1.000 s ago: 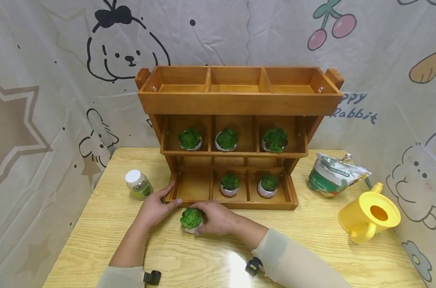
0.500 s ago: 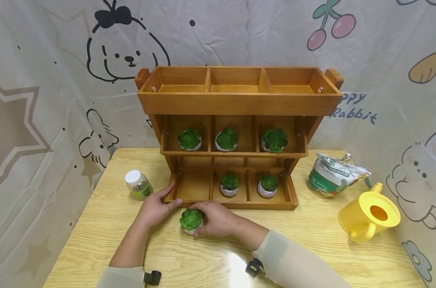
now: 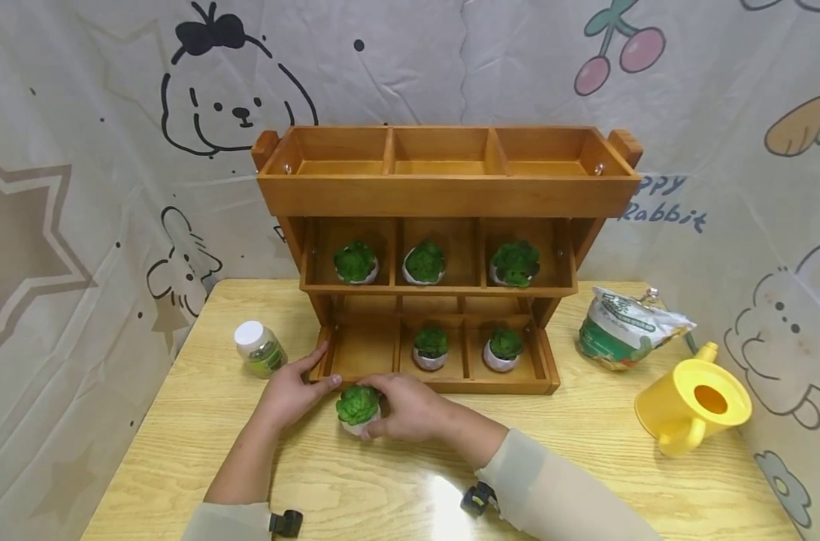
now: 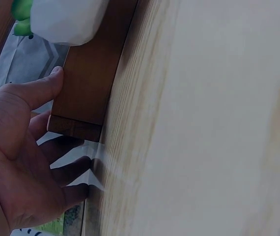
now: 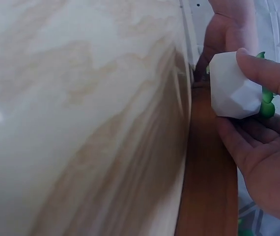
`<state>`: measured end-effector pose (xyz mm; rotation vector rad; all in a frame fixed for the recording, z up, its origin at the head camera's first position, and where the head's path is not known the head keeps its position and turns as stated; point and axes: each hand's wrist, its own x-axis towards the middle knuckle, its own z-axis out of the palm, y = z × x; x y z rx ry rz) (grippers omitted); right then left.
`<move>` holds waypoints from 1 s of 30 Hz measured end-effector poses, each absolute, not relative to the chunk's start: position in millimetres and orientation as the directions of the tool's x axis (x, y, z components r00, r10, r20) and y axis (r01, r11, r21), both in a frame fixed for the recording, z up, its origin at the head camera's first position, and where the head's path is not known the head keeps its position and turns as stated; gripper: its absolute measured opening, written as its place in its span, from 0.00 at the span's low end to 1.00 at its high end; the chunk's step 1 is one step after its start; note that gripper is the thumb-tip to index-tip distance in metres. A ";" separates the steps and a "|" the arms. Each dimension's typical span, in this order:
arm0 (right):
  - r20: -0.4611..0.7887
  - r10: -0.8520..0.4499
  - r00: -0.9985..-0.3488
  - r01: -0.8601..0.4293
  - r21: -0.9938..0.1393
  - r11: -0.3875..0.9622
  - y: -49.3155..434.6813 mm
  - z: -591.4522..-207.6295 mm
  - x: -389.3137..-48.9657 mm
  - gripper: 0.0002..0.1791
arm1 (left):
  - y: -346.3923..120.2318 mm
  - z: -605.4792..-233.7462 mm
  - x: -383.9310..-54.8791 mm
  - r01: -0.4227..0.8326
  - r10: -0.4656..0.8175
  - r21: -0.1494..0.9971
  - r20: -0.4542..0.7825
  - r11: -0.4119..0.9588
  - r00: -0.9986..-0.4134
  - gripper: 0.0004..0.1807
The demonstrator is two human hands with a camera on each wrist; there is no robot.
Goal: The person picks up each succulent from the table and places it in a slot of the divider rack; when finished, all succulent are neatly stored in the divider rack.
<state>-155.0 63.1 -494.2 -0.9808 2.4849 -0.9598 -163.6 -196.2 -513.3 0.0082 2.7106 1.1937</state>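
Note:
In the head view, my right hand [image 3: 410, 407] pinches a small potted succulent [image 3: 357, 406] by its white faceted pot, just in front of the lowest tray's left compartment. The right wrist view shows the pot [image 5: 233, 87] between thumb and fingers, raised beside the tray's front board [image 5: 206, 177]. At the front left corner of the wooden three-tier shelf [image 3: 450, 197], my left hand [image 3: 293, 392] rests with thumb and index finger spread. Its thumb [image 4: 44, 88] touches the front board's edge, while the other fingers stay loose beside the corner.
Potted succulents sit in all middle-tier compartments and in the bottom tray's middle [image 3: 431, 348] and right ones. A white-capped jar [image 3: 261, 349] stands left of the shelf. To the right are a green-white bag [image 3: 626, 328] and a yellow watering can [image 3: 690, 406].
My right hand and the potted succulent have shifted slightly up towards the tray's front edge. The left hand stays at the shelf corner.

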 end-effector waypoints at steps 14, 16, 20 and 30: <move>0.045 -0.668 -0.743 -0.499 -0.703 0.507 65.1 -478.3 -161.9 0.39 | -197.9 -518.4 -161.9 -0.059 0.078 0.742 -0.149 0.668 -0.986 0.44; 0.061 -0.659 -0.750 -0.505 -0.697 0.509 64.7 -476.6 -163.6 0.39 | -198.0 -518.7 -161.5 -0.058 0.080 0.746 -0.148 0.663 -0.986 0.43; 0.065 -0.642 -0.764 -0.501 -0.687 0.527 64.2 -472.7 -166.9 0.40 | -197.9 -518.1 -160.9 -0.061 0.075 0.752 -0.146 0.657 -0.986 0.41; 0.062 -0.621 -0.782 -0.470 -0.712 0.522 61.6 -470.6 -175.1 0.41 | -198.1 -518.8 -161.8 -0.056 0.072 0.747 -0.138 0.663 -0.988 0.42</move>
